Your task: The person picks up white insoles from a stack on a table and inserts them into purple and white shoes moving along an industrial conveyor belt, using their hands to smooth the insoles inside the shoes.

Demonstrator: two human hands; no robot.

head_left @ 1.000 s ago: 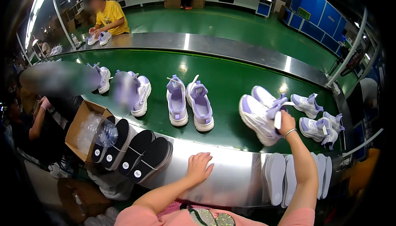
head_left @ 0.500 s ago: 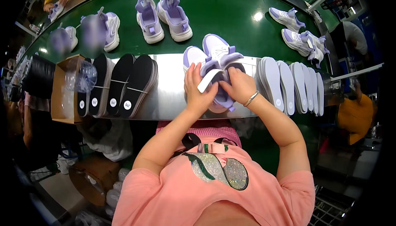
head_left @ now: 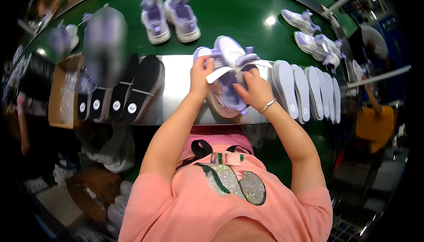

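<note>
Both forearms reach up from the near edge, elbows bent and spread. The left hand (head_left: 201, 76) curls its fingers in a closed grip. The right hand (head_left: 255, 89), a bracelet at its wrist, pinches with bent fingers just beside it.

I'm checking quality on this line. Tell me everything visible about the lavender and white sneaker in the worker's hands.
The lavender and white sneaker lies on the steel ledge beside the green belt, looking like mesh and synthetic leather with a white strap. The left hand grips its left side; the right hand presses its opening.
</note>
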